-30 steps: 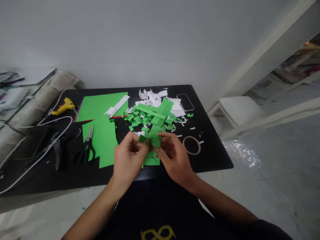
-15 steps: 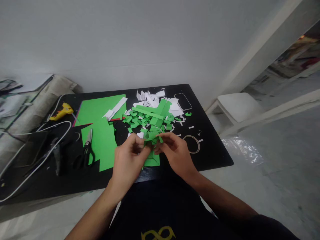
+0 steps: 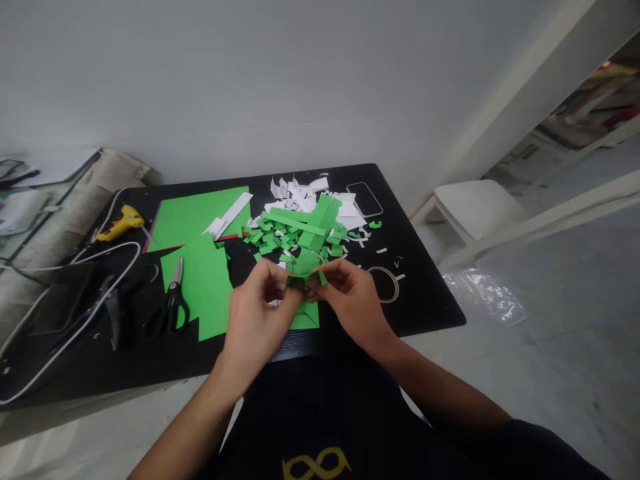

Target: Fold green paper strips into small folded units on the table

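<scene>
Both hands meet over the near edge of a black table (image 3: pixel 430 300). My left hand (image 3: pixel 255 313) and my right hand (image 3: pixel 350 300) each pinch one small folded green paper piece (image 3: pixel 304 269) between fingertips. Under the hands lies another green paper piece (image 3: pixel 307 315). Just beyond is a heap of green paper strips and scraps (image 3: pixel 300 230), with white paper scraps (image 3: pixel 300 193) behind it.
Green paper sheets (image 3: pixel 200 213) and black-handled scissors (image 3: pixel 173 300) lie left of the hands. A yellow glue gun (image 3: pixel 120 222) and white cable (image 3: pixel 90 257) are far left. A tape ring (image 3: pixel 385 283) and a phone (image 3: pixel 365 199) are right. A white stool (image 3: pixel 475 210) stands beyond.
The hands have shifted slightly up and away while working the green piece between their fingertips; the piece looks more folded. The camera has tilted a little.
</scene>
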### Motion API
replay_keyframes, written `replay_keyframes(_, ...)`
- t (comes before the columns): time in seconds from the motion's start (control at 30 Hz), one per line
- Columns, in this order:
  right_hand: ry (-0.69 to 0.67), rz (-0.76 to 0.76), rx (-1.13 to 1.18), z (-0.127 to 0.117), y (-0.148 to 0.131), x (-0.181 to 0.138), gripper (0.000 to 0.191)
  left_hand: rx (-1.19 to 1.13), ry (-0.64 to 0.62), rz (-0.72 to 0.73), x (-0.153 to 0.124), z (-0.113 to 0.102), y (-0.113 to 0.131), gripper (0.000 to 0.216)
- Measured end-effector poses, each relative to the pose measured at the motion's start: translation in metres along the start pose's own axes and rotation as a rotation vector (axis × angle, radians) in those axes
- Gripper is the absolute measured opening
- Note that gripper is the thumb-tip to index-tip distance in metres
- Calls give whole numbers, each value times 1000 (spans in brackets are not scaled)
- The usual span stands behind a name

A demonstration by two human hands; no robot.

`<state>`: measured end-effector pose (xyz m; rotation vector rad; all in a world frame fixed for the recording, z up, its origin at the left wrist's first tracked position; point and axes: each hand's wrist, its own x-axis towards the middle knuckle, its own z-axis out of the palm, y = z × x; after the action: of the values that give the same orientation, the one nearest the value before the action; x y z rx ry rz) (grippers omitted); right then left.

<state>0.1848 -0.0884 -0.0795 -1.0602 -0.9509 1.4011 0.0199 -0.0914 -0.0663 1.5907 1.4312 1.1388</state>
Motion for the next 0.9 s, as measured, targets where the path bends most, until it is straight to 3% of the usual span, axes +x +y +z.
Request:
replay_keyframes(0.53, 47, 15, 66, 2, 3, 3, 34, 151, 47, 62, 3, 3, -2, 9)
replay_keyframes(0.9, 42, 75, 173, 1, 0, 6, 37, 83, 29, 41, 4, 2, -3, 12)
